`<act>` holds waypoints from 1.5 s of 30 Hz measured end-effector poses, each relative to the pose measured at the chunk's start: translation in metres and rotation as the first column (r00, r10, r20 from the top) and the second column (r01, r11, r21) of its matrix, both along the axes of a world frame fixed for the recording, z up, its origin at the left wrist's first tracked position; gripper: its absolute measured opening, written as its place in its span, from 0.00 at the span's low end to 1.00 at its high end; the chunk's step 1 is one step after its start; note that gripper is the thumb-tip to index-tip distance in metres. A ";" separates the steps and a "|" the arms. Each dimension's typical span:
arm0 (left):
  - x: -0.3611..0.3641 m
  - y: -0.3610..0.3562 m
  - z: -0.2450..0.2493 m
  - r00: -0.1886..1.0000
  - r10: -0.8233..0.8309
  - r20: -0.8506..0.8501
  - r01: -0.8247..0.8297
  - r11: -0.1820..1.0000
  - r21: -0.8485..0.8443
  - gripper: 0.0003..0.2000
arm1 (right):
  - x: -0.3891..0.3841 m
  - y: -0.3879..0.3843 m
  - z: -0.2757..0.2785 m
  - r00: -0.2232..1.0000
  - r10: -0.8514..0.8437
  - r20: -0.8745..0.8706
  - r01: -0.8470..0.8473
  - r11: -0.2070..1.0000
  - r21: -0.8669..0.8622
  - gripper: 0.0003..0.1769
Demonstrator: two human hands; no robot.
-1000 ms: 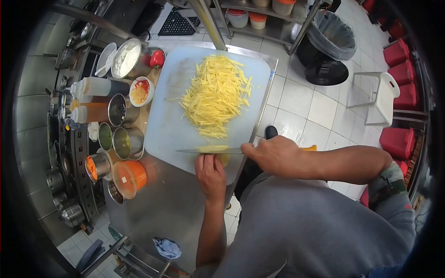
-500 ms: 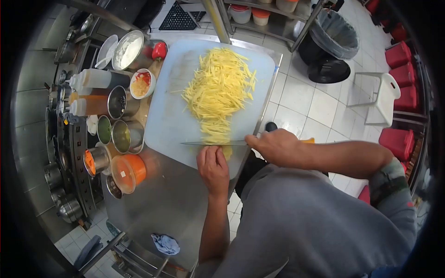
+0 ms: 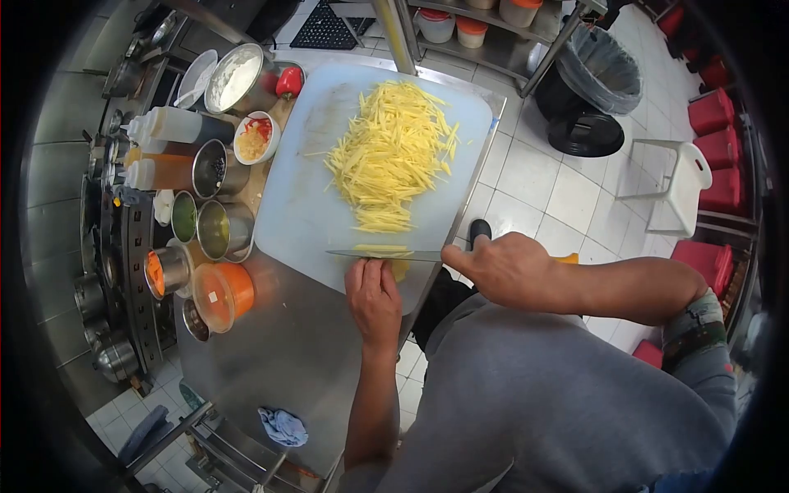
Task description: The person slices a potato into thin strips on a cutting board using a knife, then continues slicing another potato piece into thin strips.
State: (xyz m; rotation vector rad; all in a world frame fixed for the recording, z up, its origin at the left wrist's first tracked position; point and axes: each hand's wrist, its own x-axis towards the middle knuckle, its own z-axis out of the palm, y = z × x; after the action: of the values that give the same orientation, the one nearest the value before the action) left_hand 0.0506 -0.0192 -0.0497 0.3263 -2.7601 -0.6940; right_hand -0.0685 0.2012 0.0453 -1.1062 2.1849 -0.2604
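A large pile of thin yellow strips (image 3: 390,148) lies on the pale cutting board (image 3: 288,222). My right hand (image 3: 505,267) is wrapped round the handle of a knife (image 3: 386,255), whose long blade points left across the board's near part. Just below the blade, my left hand (image 3: 374,300) presses its fingertips together on a small yellow uncut piece (image 3: 400,269), mostly covered by the fingers. A few fresh strips (image 3: 380,247) lie along the far side of the blade, with a narrow gap between them and the pile.
Left of the board stand sauce bottles (image 3: 177,127), a bowl of white powder (image 3: 238,78), a red pepper (image 3: 289,82), a bowl of chopped red and yellow bits (image 3: 255,138), metal cups and an orange tub (image 3: 226,296). A cloth (image 3: 282,426) lies on the metal table (image 3: 263,361).
The strips beyond the knife have separated from the blade, leaving a gap before the pile. The view has shifted slightly. Both hands keep nearly the same places.
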 end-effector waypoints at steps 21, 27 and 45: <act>0.000 0.002 -0.002 0.999 0.014 -0.031 -0.012 0.999 0.052 0.08 | 0.006 -0.015 -0.049 0.995 -0.094 0.019 0.095 0.978 -0.184 0.14; 0.003 0.000 -0.004 1.000 0.018 0.008 -0.018 1.000 0.009 0.07 | 0.010 -0.020 -0.028 0.995 -0.095 0.004 0.095 0.983 -0.155 0.12; -0.018 0.008 -0.005 0.995 0.047 -0.088 -0.038 0.993 0.109 0.05 | -0.042 -0.031 -0.049 0.992 -0.117 0.040 0.121 0.985 -0.122 0.20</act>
State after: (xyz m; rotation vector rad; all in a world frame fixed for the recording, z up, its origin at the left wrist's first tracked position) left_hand 0.0323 -0.0114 -0.0551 0.3657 -2.6283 -0.8277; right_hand -0.1101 0.1704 -0.0041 -1.0306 2.2338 -0.4697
